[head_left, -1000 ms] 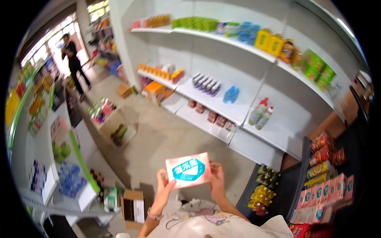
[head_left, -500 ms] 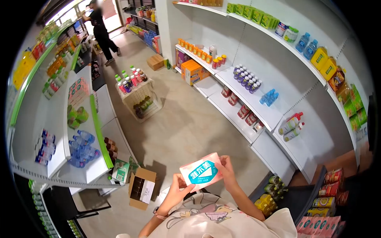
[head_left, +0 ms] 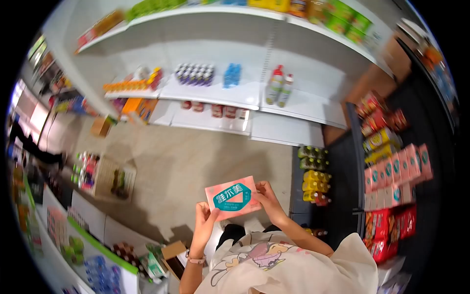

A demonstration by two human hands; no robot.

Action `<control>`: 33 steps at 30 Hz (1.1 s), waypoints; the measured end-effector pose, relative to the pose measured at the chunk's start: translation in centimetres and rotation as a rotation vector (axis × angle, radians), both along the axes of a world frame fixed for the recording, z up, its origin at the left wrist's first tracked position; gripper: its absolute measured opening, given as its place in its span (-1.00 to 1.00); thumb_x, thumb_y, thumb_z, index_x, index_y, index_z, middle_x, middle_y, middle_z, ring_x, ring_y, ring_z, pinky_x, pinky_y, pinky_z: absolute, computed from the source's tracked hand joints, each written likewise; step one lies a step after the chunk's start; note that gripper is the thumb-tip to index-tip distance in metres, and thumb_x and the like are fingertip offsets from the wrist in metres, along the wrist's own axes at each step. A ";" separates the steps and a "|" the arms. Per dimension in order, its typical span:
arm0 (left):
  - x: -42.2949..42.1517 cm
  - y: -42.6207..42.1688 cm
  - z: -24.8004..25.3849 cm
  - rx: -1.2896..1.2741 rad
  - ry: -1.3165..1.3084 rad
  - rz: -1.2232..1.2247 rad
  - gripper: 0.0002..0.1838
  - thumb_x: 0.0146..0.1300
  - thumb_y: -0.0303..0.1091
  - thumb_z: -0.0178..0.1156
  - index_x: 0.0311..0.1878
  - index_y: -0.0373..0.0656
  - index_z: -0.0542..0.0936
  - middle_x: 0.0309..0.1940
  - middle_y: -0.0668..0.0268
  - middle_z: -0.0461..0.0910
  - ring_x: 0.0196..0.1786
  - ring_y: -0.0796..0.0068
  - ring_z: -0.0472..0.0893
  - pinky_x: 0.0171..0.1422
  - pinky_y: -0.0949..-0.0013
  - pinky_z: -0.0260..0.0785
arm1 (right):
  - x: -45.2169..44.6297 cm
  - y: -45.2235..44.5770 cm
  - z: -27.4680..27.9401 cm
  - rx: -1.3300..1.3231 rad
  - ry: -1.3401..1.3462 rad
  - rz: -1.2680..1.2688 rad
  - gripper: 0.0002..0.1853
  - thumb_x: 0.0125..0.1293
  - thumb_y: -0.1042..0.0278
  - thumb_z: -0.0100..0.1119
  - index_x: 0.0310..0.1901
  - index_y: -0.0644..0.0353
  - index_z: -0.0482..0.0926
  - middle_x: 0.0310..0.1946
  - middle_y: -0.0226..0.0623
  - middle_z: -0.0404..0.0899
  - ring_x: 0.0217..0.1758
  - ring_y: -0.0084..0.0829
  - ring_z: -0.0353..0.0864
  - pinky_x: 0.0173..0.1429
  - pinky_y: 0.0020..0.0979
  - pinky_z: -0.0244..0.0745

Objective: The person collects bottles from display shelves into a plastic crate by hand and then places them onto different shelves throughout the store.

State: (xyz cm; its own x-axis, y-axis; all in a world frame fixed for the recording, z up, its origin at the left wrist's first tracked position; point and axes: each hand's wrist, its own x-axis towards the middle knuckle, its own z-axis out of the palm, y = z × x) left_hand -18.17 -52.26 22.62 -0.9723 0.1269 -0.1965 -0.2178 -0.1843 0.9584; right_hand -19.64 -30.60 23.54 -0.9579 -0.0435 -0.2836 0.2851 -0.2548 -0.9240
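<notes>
A pink tissue pack (head_left: pixel 233 198) with a teal label and white lettering is held in front of my body, label facing up toward me. My left hand (head_left: pixel 206 217) grips its left edge, thumb on the front. At the right edge, my right hand (head_left: pixel 267 200) pinches it, also with the thumb over the face. The fingers behind the pack are partly hidden. Similar pink packs (head_left: pixel 395 167) stand in a row on the dark shelf to my right.
White shelves ahead hold purple-labelled bottles (head_left: pixel 195 74), blue bottles (head_left: pixel 232 76) and two red-capped bottles (head_left: pixel 275 84). Left on the floor stand a crate (head_left: pixel 113 178) and an opened carton (head_left: pixel 174 252). Yellow-packed goods (head_left: pixel 316 182) sit low at right. A person (head_left: pixel 34 144) is at far left.
My view has swung right, bringing the dark shelf with pink packs further into sight. The tissue pack stays in both hands, with its angle slightly changed.
</notes>
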 end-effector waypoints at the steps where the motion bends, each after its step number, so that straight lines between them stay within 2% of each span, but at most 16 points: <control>1: -0.5 1.9 0.3 0.006 0.001 -0.059 -0.84 0.33 -0.50 0.02 -0.19 -0.14 0.23 -0.30 0.46 0.32 -0.25 0.73 0.31 -0.15 0.58 0.22 | 0.5 1.8 0.3 -0.009 0.016 -0.072 -0.68 0.29 0.32 0.08 -0.01 0.19 0.25 -0.06 -0.34 0.36 -0.02 -0.57 0.37 0.03 -0.49 0.33; 7: -0.6 14.5 2.0 0.046 -0.014 -0.326 -0.88 0.32 -0.47 0.05 -0.21 -0.14 0.30 -0.31 0.45 0.38 -0.23 0.72 0.35 -0.13 0.59 0.23 | 5.8 12.8 0.1 -0.070 0.129 -0.405 -0.69 0.31 0.35 0.06 0.01 0.20 0.24 0.00 -0.32 0.36 -0.02 -0.57 0.39 0.01 -0.50 0.36; 8: -0.2 16.6 2.3 0.027 -0.035 -0.362 -0.89 0.31 -0.42 0.07 -0.18 -0.13 0.34 -0.29 0.45 0.41 -0.19 0.70 0.36 -0.07 0.56 0.22 | 6.8 14.9 0.4 -0.049 0.185 -0.446 -0.76 0.30 0.42 0.01 -0.02 0.14 0.30 -0.02 -0.37 0.35 0.00 -0.59 0.37 0.01 -0.53 0.36; 11: 1.7 23.8 3.2 0.101 -0.088 -0.500 -0.86 0.30 -0.37 0.08 -0.13 -0.11 0.36 -0.23 0.44 0.42 -0.13 0.67 0.36 0.00 0.51 0.20 | 10.9 21.0 2.6 -0.063 0.340 -0.577 -0.72 0.27 0.53 0.02 0.00 0.15 0.29 0.09 -0.34 0.33 0.01 -0.59 0.38 0.07 -0.51 0.33; 12: 2.5 26.2 3.3 0.107 -0.099 -0.565 -0.85 0.29 -0.36 0.08 -0.12 -0.12 0.37 -0.20 0.43 0.43 -0.10 0.66 0.36 0.02 0.50 0.20 | 12.6 22.9 2.5 -0.015 0.373 -0.629 -0.68 0.25 0.60 0.01 0.03 0.16 0.29 0.16 -0.32 0.30 0.01 -0.59 0.39 0.13 -0.48 0.30; 16: 6.0 35.1 2.9 0.180 -0.152 -0.815 -0.78 0.29 -0.31 0.11 -0.07 -0.13 0.37 -0.07 0.38 0.45 0.01 0.61 0.37 0.11 0.46 0.19 | 18.9 29.8 3.0 0.145 0.472 -0.895 -0.65 0.23 0.57 0.08 0.04 0.19 0.30 0.21 -0.26 0.24 0.06 -0.55 0.37 0.12 -0.52 0.30; 17: 7.1 37.2 3.0 0.192 -0.163 -0.858 -0.78 0.29 -0.30 0.11 -0.07 -0.13 0.37 -0.07 0.38 0.45 0.01 0.61 0.38 0.11 0.46 0.20 | 20.4 31.3 3.6 0.198 0.427 -0.961 -0.64 0.21 0.56 0.11 0.04 0.19 0.31 0.22 -0.24 0.21 0.05 -0.54 0.38 0.12 -0.51 0.30; 20: 9.7 43.3 3.3 0.225 -0.164 -0.929 -0.78 0.29 -0.29 0.11 -0.09 -0.14 0.37 -0.11 0.40 0.45 -0.04 0.63 0.39 0.06 0.49 0.21 | 23.6 35.4 5.0 0.295 0.530 -1.153 -0.57 0.19 0.57 0.11 0.09 0.20 0.24 0.27 -0.20 0.10 0.02 -0.54 0.39 0.12 -0.50 0.31; 23: 11.9 49.8 4.2 0.270 -0.111 -0.922 -0.83 0.29 -0.29 0.10 -0.17 -0.14 0.38 -0.27 0.44 0.44 -0.19 0.69 0.40 -0.10 0.57 0.24 | 25.5 40.4 5.0 0.461 0.582 -1.273 -0.51 0.20 0.57 0.11 0.14 0.22 0.18 0.28 -0.18 0.09 0.26 -0.41 0.25 0.22 -0.45 0.25; 25: 12.9 54.1 4.1 0.291 -0.102 -0.927 -0.83 0.29 -0.29 0.11 -0.21 -0.12 0.36 -0.36 0.45 0.42 -0.31 0.70 0.40 -0.21 0.59 0.23 | 26.2 43.2 5.4 0.422 0.558 -1.260 -0.34 0.20 0.48 0.18 0.28 0.26 0.07 0.31 -0.13 0.05 0.39 -0.28 0.07 0.38 -0.34 0.04; 27: 13.6 57.7 3.6 0.325 -0.111 -0.919 -0.85 0.29 -0.29 0.09 -0.23 -0.11 0.36 -0.38 0.45 0.41 -0.35 0.70 0.40 -0.24 0.57 0.26 | 26.8 45.5 4.9 0.842 0.450 -1.289 -0.26 0.17 0.44 0.19 0.34 0.28 0.03 0.26 -0.17 0.11 0.32 -0.35 0.12 0.36 -0.38 0.06; 28: 13.8 59.3 3.2 0.348 -0.125 -0.909 -0.86 0.31 -0.28 0.07 -0.23 -0.10 0.36 -0.36 0.43 0.42 -0.33 0.69 0.41 -0.21 0.54 0.28 | 27.2 45.9 5.4 0.877 0.381 -1.278 -0.11 0.12 0.40 0.26 0.39 0.29 -0.10 0.34 -0.04 -0.01 0.40 -0.22 0.02 0.42 -0.28 -0.05; 29: 14.1 60.6 3.0 0.370 -0.140 -0.895 -0.87 0.32 -0.28 0.05 -0.22 -0.10 0.36 -0.34 0.42 0.43 -0.32 0.68 0.42 -0.19 0.51 0.31 | 27.6 46.1 5.8 1.010 0.323 -1.289 -0.07 0.09 0.35 0.28 0.39 0.30 -0.12 0.36 0.04 -0.08 0.43 -0.13 -0.06 0.44 -0.22 -0.12; 31: 15.0 62.7 3.2 0.285 -0.058 -0.851 -0.87 0.31 -0.30 0.06 -0.25 -0.09 0.33 -0.37 0.42 0.39 -0.36 0.64 0.44 -0.26 0.52 0.34 | 28.0 46.3 6.1 1.274 0.212 -1.293 0.03 0.05 0.23 0.33 0.39 0.33 -0.18 0.39 0.21 -0.22 0.47 0.06 -0.22 0.47 -0.08 -0.28; 32: 15.4 63.5 3.3 0.283 -0.048 -0.832 -0.86 0.31 -0.31 0.06 -0.26 -0.09 0.33 -0.38 0.42 0.39 -0.37 0.63 0.44 -0.27 0.52 0.34 | 28.2 46.7 5.7 1.274 0.232 -1.199 0.07 0.02 0.19 0.34 0.40 0.32 -0.23 0.38 0.30 -0.30 0.46 0.18 -0.30 0.45 0.02 -0.32; 33: 15.7 64.1 3.3 0.278 -0.039 -0.806 -0.86 0.30 -0.31 0.07 -0.26 -0.10 0.32 -0.39 0.41 0.38 -0.38 0.62 0.45 -0.28 0.52 0.35 | 28.1 46.9 5.6 1.274 0.230 -1.125 0.06 0.03 0.20 0.33 0.40 0.32 -0.22 0.38 0.31 -0.30 0.46 0.19 -0.30 0.45 0.03 -0.32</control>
State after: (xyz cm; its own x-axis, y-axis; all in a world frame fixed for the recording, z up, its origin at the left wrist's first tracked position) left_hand -2.51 11.84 25.96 -0.5576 0.8255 -0.0873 -0.4156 -0.1866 0.8902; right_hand 8.49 16.31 29.15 -0.3798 0.7551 0.5345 0.3372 0.6510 -0.6801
